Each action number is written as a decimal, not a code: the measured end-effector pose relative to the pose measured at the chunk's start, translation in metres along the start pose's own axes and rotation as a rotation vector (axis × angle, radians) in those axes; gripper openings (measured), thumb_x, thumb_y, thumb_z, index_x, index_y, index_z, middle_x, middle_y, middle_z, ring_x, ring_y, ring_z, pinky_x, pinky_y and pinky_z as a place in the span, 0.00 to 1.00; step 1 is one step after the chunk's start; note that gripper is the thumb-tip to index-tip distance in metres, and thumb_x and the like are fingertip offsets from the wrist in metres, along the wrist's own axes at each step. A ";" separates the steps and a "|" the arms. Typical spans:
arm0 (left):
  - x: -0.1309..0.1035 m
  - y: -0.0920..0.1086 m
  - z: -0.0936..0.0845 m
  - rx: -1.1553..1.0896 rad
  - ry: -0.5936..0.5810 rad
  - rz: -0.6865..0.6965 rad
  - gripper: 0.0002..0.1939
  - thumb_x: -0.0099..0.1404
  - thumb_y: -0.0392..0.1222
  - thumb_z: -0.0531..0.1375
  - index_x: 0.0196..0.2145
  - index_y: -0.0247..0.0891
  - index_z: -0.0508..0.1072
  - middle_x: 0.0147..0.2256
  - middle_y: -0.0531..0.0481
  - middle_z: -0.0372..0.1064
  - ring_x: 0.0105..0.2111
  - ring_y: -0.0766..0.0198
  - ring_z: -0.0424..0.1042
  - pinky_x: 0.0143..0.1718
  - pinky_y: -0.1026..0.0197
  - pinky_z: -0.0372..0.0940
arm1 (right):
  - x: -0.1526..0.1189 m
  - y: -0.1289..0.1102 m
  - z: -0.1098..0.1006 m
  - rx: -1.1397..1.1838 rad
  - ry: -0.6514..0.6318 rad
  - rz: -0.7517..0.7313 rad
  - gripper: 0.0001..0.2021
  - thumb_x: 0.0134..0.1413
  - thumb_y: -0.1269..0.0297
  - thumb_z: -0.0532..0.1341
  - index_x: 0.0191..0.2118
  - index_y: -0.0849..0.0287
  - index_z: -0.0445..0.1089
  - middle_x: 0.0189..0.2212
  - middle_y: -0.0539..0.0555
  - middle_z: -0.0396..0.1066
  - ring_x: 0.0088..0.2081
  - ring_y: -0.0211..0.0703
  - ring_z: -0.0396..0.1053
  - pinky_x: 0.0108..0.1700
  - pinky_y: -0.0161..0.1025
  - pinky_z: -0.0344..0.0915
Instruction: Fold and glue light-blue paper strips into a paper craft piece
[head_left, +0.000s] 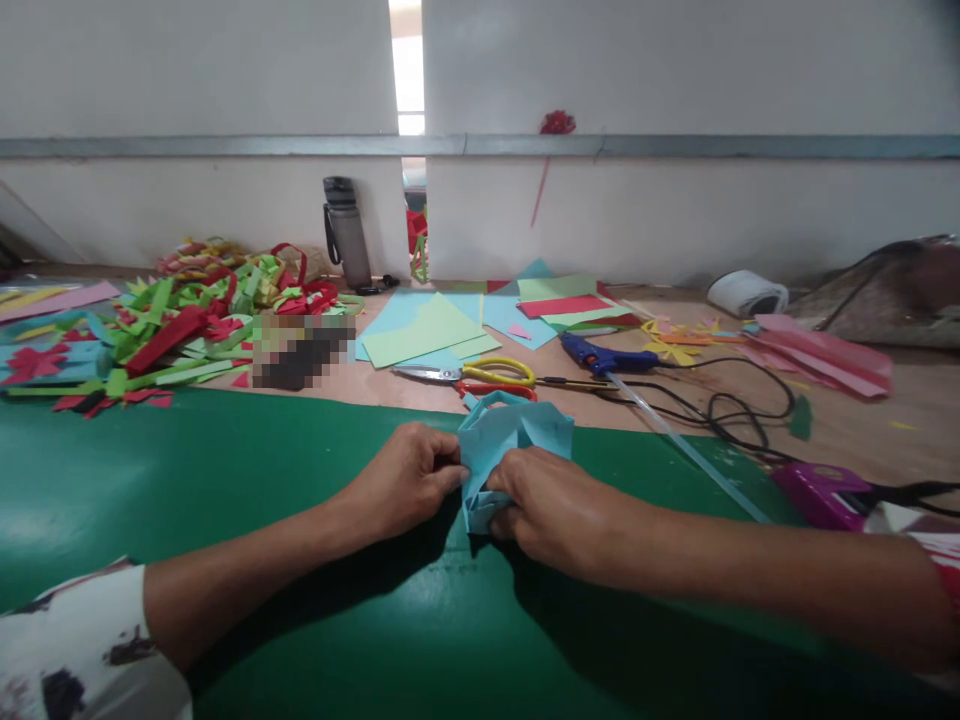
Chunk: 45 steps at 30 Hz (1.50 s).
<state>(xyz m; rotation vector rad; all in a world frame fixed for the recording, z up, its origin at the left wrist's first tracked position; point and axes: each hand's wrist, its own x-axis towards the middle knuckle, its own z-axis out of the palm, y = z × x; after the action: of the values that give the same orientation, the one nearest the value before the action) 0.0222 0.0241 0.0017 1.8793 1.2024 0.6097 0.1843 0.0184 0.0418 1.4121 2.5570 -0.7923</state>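
A folded light-blue paper bag (491, 435) with what looks like a paper handle at its top stands on the green mat (300, 620). My left hand (420, 475) pinches its left edge between thumb and fingers. From the right, my right hand (544, 505) grips the lower front part, with fingers reaching into a fold and the thumb beneath. Parts of the paper behind the right hand are hidden. Just behind the bag lie scissors (499, 373) with yellow and red handles.
A blue glue gun (607, 355) with a clear glue stick and black cord lies right of the scissors. Coloured paper sheets (427, 330) lie behind. Paper scraps (187, 320) heap at left, near a grey bottle (347, 235). A purple device (821, 495) sits at right.
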 end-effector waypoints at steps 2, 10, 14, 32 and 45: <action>0.000 -0.001 0.000 0.014 0.012 -0.007 0.08 0.54 0.33 0.53 0.23 0.32 0.71 0.19 0.57 0.59 0.22 0.70 0.57 0.24 0.68 0.52 | 0.001 0.000 -0.001 0.002 -0.009 0.011 0.07 0.40 0.76 0.57 0.19 0.60 0.59 0.18 0.48 0.63 0.24 0.36 0.61 0.24 0.31 0.50; 0.000 -0.003 -0.001 -0.006 0.011 -0.039 0.08 0.54 0.34 0.53 0.22 0.32 0.70 0.19 0.56 0.59 0.21 0.70 0.56 0.22 0.69 0.51 | 0.003 0.001 -0.002 0.093 -0.033 -0.089 0.11 0.46 0.70 0.56 0.18 0.60 0.56 0.16 0.45 0.56 0.21 0.32 0.55 0.23 0.31 0.47; 0.001 -0.003 -0.001 0.008 0.049 -0.045 0.07 0.53 0.34 0.54 0.19 0.33 0.67 0.17 0.57 0.56 0.20 0.71 0.54 0.21 0.69 0.49 | 0.004 0.003 -0.001 0.079 0.002 -0.086 0.10 0.44 0.72 0.57 0.18 0.60 0.56 0.16 0.45 0.56 0.22 0.32 0.54 0.25 0.31 0.47; 0.002 -0.003 0.000 0.026 0.081 -0.034 0.06 0.52 0.32 0.53 0.19 0.33 0.66 0.18 0.57 0.57 0.20 0.72 0.54 0.21 0.69 0.49 | 0.010 -0.001 0.001 -0.025 -0.007 -0.069 0.05 0.44 0.73 0.57 0.22 0.61 0.66 0.20 0.50 0.67 0.24 0.35 0.63 0.25 0.31 0.51; 0.001 -0.001 0.000 0.054 0.094 -0.046 0.07 0.53 0.34 0.54 0.19 0.33 0.67 0.17 0.57 0.56 0.20 0.71 0.54 0.21 0.69 0.49 | 0.009 -0.005 0.000 -0.152 -0.007 -0.035 0.03 0.43 0.70 0.57 0.24 0.62 0.67 0.22 0.53 0.68 0.26 0.40 0.64 0.24 0.33 0.51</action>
<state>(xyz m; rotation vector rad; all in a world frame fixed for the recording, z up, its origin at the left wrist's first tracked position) 0.0220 0.0252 0.0006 1.8803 1.3306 0.6523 0.1751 0.0227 0.0412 1.3204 2.5809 -0.5912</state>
